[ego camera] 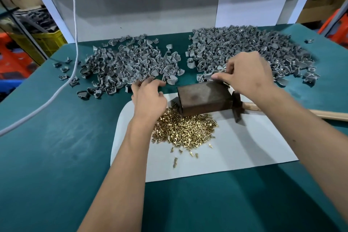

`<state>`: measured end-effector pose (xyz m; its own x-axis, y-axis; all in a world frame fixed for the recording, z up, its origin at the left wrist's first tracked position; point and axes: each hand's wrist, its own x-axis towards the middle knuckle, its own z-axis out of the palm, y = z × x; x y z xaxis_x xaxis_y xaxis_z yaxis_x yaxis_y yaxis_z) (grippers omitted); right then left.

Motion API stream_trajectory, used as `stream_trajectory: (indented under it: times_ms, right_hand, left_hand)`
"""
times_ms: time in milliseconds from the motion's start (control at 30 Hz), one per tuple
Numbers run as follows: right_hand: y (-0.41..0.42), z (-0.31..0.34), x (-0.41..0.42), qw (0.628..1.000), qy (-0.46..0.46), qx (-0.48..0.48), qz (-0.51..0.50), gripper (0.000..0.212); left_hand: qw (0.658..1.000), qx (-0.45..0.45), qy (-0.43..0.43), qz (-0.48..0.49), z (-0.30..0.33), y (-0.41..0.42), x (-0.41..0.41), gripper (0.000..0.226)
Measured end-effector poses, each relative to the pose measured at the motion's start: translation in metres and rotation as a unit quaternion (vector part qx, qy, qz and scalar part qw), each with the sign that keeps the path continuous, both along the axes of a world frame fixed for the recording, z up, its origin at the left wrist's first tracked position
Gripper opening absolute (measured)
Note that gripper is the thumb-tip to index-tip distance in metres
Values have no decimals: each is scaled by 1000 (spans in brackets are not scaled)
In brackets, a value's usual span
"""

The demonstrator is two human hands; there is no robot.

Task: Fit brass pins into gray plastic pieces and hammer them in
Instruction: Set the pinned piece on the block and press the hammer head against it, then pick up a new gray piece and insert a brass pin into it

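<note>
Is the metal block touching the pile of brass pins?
Touching. The head view shows the metal block with its near bottom edge resting on the brass pins.

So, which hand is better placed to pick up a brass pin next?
Probably the left hand: it hovers right beside the pin pile, while the right hand is busy beyond the metal block.

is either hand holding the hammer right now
No, the hammer lies on the white sheet, its wooden handle untouched, below the right hand.
</note>
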<state>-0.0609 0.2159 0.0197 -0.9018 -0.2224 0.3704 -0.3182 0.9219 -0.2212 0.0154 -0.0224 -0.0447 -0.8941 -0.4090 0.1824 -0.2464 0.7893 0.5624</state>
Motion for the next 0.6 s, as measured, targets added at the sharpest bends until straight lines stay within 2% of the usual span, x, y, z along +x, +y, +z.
stream_trajectory:
  times_ms: [100,200,300,367,433,600]
  right_hand:
    - [-5,-3,-4,1000,2,-16,-8,51]
    - [-12,-6,-1,996,-31,-15,78,30]
    - [-16,-9,3,985,-69,-32,156,19]
    - [-16,-11,5,984,-68,-50,160,19]
    - [-16,-10,7,985,-64,-57,152,20]
    - [-23,-4,21,991,-63,-7,115,26]
  left_hand:
    - [999,-24,-18,-27,-1,1,2,52]
    - [998,-44,-17,-47,-2,0,2,54]
    - [997,-43,-30,-55,-4,-3,0,53]
    - [996,-42,-30,-66,-6,-6,-1,50]
    - [995,-59,7,-74,-5,-10,-1,41]
    - [996,0,86,15,1,-19,6,31]
